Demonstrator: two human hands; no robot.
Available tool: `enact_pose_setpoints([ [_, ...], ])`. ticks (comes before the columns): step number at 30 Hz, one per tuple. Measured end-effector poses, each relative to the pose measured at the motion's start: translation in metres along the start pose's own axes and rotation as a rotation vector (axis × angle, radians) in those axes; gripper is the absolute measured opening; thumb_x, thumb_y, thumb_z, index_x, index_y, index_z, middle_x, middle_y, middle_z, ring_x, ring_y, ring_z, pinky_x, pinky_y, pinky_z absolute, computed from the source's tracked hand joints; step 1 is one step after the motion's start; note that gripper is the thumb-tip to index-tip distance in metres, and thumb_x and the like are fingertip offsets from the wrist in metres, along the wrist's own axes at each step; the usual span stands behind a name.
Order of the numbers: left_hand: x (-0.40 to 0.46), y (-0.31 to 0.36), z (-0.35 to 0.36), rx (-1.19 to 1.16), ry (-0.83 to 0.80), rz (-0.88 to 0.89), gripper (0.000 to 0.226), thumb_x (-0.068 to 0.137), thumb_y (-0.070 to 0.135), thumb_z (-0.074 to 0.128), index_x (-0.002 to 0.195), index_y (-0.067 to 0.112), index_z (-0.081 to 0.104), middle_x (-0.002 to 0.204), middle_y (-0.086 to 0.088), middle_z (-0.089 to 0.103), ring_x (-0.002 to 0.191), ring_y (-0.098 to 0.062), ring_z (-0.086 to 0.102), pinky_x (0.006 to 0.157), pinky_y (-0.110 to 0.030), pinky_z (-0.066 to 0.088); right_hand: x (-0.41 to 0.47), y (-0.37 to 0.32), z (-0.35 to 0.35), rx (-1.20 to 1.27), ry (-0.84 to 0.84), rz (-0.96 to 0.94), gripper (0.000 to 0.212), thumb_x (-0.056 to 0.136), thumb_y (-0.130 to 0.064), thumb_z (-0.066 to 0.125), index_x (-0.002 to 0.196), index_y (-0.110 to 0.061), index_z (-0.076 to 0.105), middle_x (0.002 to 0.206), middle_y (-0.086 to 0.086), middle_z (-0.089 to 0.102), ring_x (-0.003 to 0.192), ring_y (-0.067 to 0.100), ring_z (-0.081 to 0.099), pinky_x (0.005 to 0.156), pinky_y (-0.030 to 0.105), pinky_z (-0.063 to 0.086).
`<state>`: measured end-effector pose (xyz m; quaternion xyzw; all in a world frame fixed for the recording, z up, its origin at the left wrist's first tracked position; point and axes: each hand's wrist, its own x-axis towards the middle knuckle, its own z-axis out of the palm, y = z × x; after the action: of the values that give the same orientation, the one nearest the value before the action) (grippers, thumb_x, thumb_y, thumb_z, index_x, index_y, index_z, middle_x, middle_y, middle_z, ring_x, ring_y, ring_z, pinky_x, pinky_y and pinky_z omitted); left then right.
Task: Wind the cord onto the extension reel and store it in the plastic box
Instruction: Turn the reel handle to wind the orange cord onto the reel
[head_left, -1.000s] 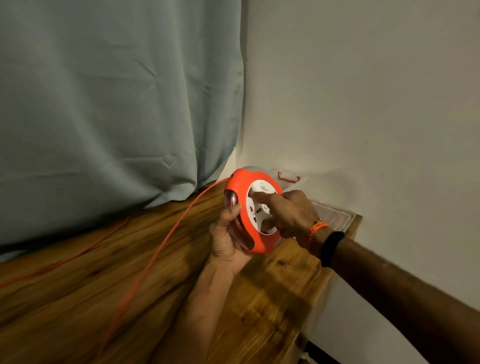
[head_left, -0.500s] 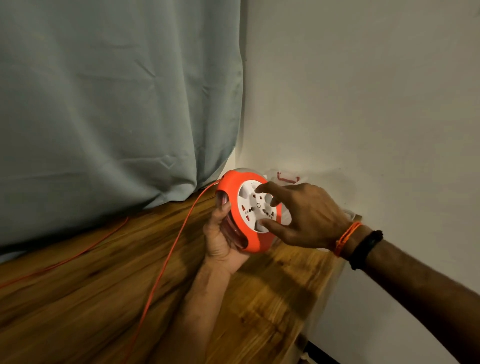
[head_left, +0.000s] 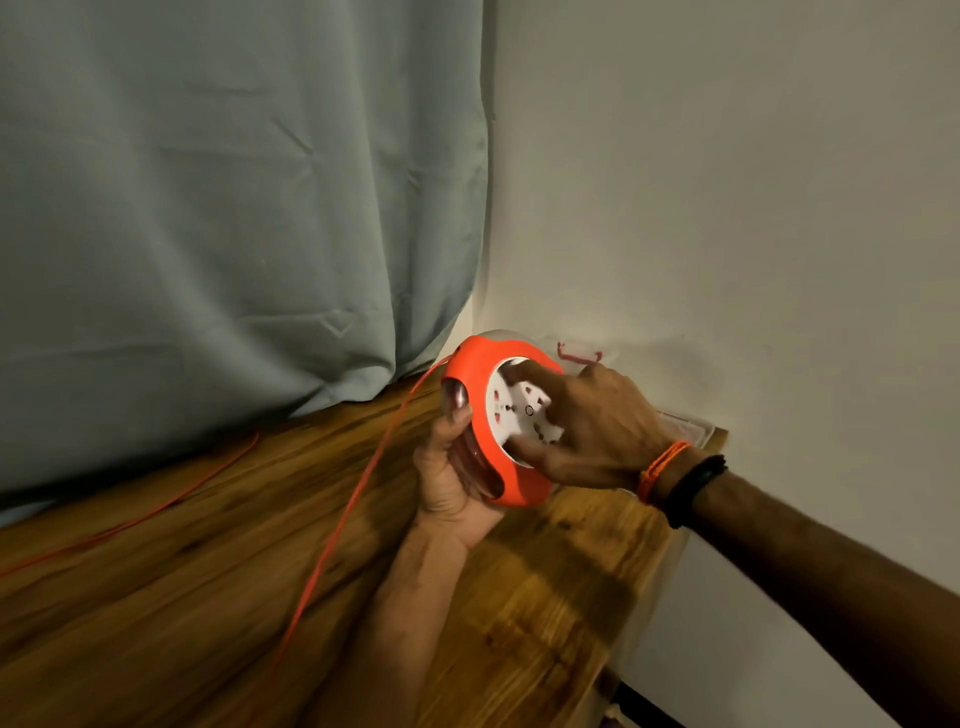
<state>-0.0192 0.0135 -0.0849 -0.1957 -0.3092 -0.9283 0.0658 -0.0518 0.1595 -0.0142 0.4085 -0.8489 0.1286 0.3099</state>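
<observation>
Right hand (head_left: 587, 426) has twisted further round the reel (head_left: 498, 415) that left hand (head_left: 447, 467) grips, cord (head_left: 353, 499) mostly unwound beside it.

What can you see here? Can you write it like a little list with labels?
Place: wooden table by a curtain and a wall
Reel: orange extension reel, held above the table
Left hand: grips the reel's edge from below
Right hand: fingers on the white socket face
Cord: orange cord trails off the reel across the table, not fully wound
Box: clear plastic box behind the hands, mostly hidden
</observation>
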Motion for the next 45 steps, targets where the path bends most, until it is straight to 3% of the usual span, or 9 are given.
enact_pose_setpoints([
  [4, 0.0, -0.003, 0.005, 0.054, 0.029, 0.023, 0.082, 0.059, 0.033, 0.09, 0.133, 0.01, 0.062, 0.126, -0.02, 0.065, 0.114, -0.037, 0.062, 0.093, -0.052, 0.052, 0.006, -0.008, 0.025, 0.492, 0.05, 0.705, 0.049, 0.057, -0.065, 0.06, 0.078, -0.023, 0.069, 0.065, -0.007, 0.068, 0.057, 0.015, 0.063, 0.049, 0.018, 0.045],
  [9, 0.0, -0.004, 0.007, 0.083, 0.032, 0.021, 0.087, 0.062, 0.032, 0.088, 0.14, 0.008, 0.056, 0.132, -0.021, 0.062, 0.121, -0.039, 0.059, 0.1, -0.055, 0.047, -0.01, 0.022, 0.052, 0.986, -0.287, 0.978, 0.037, 0.098, -0.018, 0.058, 0.114, 0.015, 0.061, 0.093, 0.022, 0.056, 0.058, 0.02, 0.04, 0.047, 0.021, 0.034],
  [14, 0.0, -0.001, 0.001, 0.067, 0.042, 0.01, 0.098, 0.061, 0.035, 0.088, 0.147, 0.013, 0.047, 0.141, -0.022, 0.054, 0.127, -0.042, 0.053, 0.101, -0.059, 0.043, 0.005, -0.004, 0.006, 0.714, -0.121, 0.698, 0.035, 0.083, -0.049, 0.063, 0.079, -0.016, 0.072, 0.064, 0.001, 0.077, 0.044, 0.005, 0.064, 0.04, 0.018, 0.049],
  [17, 0.0, 0.001, -0.003, 0.059, -0.003, 0.009, 0.081, 0.07, 0.036, 0.083, 0.143, 0.016, 0.054, 0.141, -0.021, 0.056, 0.127, -0.041, 0.055, 0.099, -0.059, 0.045, -0.005, -0.007, -0.013, 0.277, 0.006, 0.394, 0.042, 0.082, -0.054, 0.063, 0.106, -0.02, 0.068, 0.079, -0.002, 0.077, 0.072, 0.015, 0.071, 0.068, 0.03, 0.059],
  [22, 0.0, 0.0, -0.004, 0.016, -0.054, 0.023, 0.059, 0.082, 0.034, 0.072, 0.138, 0.019, 0.059, 0.137, -0.018, 0.061, 0.125, -0.038, 0.058, 0.097, -0.054, 0.048, -0.01, 0.0, -0.023, 0.053, -0.026, 0.013, 0.058, 0.082, -0.055, 0.061, 0.133, -0.03, 0.048, 0.106, -0.007, 0.075, 0.088, 0.022, 0.071, 0.076, 0.04, 0.059],
  [35, -0.001, -0.001, -0.002, 0.002, -0.06, 0.063, 0.057, 0.075, 0.034, 0.078, 0.129, 0.018, 0.067, 0.126, -0.015, 0.069, 0.116, -0.035, 0.065, 0.092, -0.053, 0.053, 0.007, 0.01, -0.007, -0.146, -0.09, -0.265, 0.065, 0.085, -0.061, 0.045, 0.143, -0.032, 0.04, 0.089, 0.008, 0.076, 0.067, 0.025, 0.067, 0.065, 0.036, 0.057],
  [41, 0.0, -0.002, 0.001, 0.053, -0.01, 0.046, 0.073, 0.062, 0.033, 0.087, 0.129, 0.012, 0.067, 0.126, -0.018, 0.068, 0.114, -0.036, 0.065, 0.092, -0.051, 0.053, 0.005, -0.016, 0.006, 0.392, 0.09, 0.435, 0.052, 0.067, -0.059, 0.067, 0.1, -0.02, 0.07, 0.083, 0.002, 0.076, 0.073, 0.019, 0.068, 0.071, 0.031, 0.055],
  [43, 0.0, -0.004, 0.003, 0.067, 0.043, 0.034, 0.073, 0.058, 0.034, 0.09, 0.125, 0.014, 0.07, 0.123, -0.017, 0.069, 0.112, -0.034, 0.066, 0.089, -0.049, 0.054, 0.008, -0.015, 0.015, 0.602, -0.039, 0.761, 0.043, 0.072, -0.05, 0.068, 0.082, -0.008, 0.072, 0.078, 0.013, 0.076, 0.071, 0.027, 0.07, 0.062, 0.033, 0.053],
  [45, -0.001, -0.005, 0.003, 0.073, 0.059, 0.029, 0.076, 0.057, 0.034, 0.09, 0.127, 0.015, 0.068, 0.124, -0.017, 0.068, 0.114, -0.036, 0.064, 0.092, -0.052, 0.052, 0.0, -0.008, 0.024, 0.564, -0.323, 0.787, 0.035, 0.087, -0.033, 0.064, 0.097, -0.001, 0.073, 0.101, 0.024, 0.073, 0.088, 0.031, 0.069, 0.067, 0.031, 0.048],
])
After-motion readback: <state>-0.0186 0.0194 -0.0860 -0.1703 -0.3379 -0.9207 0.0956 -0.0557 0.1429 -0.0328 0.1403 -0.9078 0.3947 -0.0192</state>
